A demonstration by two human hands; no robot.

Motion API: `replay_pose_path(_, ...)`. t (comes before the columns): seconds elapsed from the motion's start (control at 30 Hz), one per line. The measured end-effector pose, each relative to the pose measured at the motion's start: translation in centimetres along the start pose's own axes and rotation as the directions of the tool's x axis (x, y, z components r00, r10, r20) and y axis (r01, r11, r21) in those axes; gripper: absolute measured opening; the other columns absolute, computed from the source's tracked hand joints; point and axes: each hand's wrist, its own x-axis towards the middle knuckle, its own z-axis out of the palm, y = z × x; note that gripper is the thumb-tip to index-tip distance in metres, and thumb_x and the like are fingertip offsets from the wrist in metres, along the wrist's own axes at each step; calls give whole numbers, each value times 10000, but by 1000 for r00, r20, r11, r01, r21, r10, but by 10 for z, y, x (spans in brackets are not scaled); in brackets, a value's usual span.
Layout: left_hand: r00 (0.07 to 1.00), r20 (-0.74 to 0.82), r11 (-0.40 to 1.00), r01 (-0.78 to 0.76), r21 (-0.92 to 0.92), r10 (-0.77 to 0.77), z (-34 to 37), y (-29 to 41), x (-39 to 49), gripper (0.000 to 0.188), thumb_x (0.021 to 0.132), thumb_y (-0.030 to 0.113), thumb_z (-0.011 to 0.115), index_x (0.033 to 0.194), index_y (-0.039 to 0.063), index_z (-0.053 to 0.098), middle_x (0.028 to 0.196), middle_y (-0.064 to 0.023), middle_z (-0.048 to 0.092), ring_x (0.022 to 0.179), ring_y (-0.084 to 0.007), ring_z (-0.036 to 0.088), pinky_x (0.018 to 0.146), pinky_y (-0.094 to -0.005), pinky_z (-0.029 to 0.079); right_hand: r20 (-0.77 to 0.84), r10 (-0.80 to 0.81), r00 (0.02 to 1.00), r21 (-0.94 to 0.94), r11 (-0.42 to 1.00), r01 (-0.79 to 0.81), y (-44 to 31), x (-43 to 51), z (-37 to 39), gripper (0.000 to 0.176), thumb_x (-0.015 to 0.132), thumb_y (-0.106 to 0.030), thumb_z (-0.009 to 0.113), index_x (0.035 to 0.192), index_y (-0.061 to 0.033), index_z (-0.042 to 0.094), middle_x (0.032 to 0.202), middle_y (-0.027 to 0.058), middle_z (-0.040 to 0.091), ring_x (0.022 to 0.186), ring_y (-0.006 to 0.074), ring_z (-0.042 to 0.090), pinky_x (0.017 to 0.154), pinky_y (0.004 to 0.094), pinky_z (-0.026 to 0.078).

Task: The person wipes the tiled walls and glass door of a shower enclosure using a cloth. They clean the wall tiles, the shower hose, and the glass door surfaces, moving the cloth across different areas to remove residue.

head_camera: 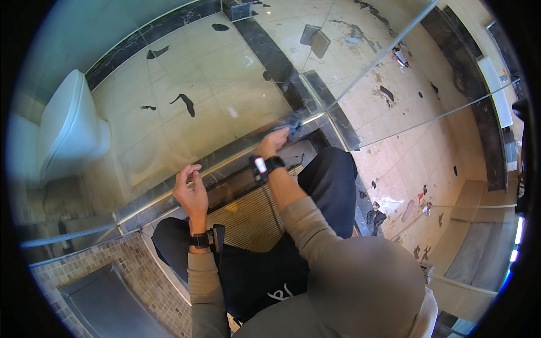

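My right hand [274, 142] presses a bunched dark blue cloth [291, 126] to the low edge of a clear glass panel [228, 97], close to its right corner. A brass-coloured channel [228, 157] runs along the panel's foot on a dark marble kerb [148, 208]. Farther left, my left hand [191, 191] is by the same channel with its fingers bent and nothing seen in it. Whether its fingertips touch the glass cannot be told. Both wrists wear black straps. Between my knees lies a ribbed tan surface [249, 217].
Behind the glass stands a white toilet [67, 126] on pale tiles, with dark scraps [186, 104] about. More glass [405, 110] rises at right, beyond it a littered floor and cardboard [469, 198]. Two tiles [320, 44] lie farther off. Mosaic tiling [139, 262] borders a grey slab [105, 300] at lower left.
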Motion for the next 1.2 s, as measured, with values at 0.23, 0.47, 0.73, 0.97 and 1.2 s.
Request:
replay_pose_path(0.23, 971, -223, 966, 27, -258, -86, -30, -35, -1, 168, 951, -56, 606, 1118, -44, 624, 1006, -136, 735, 905, -176, 681, 829, -302, 561, 249, 335, 908, -187, 937, -295, 53, -201, -11, 772, 1051, -599, 315, 1548, -10, 368, 1513, 300, 448, 1372, 434, 464, 1132, 496, 372)
replay_pose_path(0.47, 945, -277, 939, 73, -335, -172, -44, -42, 0, 160, 954, -62, 572, 1102, -47, 631, 992, -129, 725, 876, -169, 667, 814, -294, 559, 536, 684, 495, -2, 588, -809, 48, -157, -2, 518, 1037, -488, 392, 1394, -161, 577, 1459, 70, 574, 1274, 239, 544, 1120, 377, 376)
replay_pose_path(0.73, 943, -221, 921, 161, -355, -250, -37, -37, 0, 163, 942, -71, 576, 1087, -42, 644, 979, -112, 723, 825, -150, 665, 782, -270, 552, 263, -112, 958, 459, 888, -23, -86, -48, -21, 516, 1089, -310, 394, 1390, 105, 453, 1451, 228, 503, 1226, 315, 517, 1108, 393, 363)
replay_pose_path(0.97, 929, -220, 901, 198, -385, -298, -31, -37, -1, 160, 944, -70, 564, 1080, -40, 643, 961, -104, 724, 798, -142, 661, 739, -257, 543, 268, -206, 941, 295, 948, 123, -13, -141, -17, 369, 1075, -203, 439, 1287, 93, 504, 1174, 158, 566, 1036, 254, 493, 985, 363, 402)
replay_pose_path(1.2, 953, -27, 912, 279, -300, -301, -18, -41, 0, 140, 950, -56, 565, 1058, -47, 654, 932, -89, 730, 781, -136, 672, 744, -256, 544, 201, 32, 979, 86, 995, -50, 11, -100, -14, 389, 1055, -272, 386, 1144, 70, 549, 1197, 312, 614, 1095, 429, 582, 930, 474, 428)
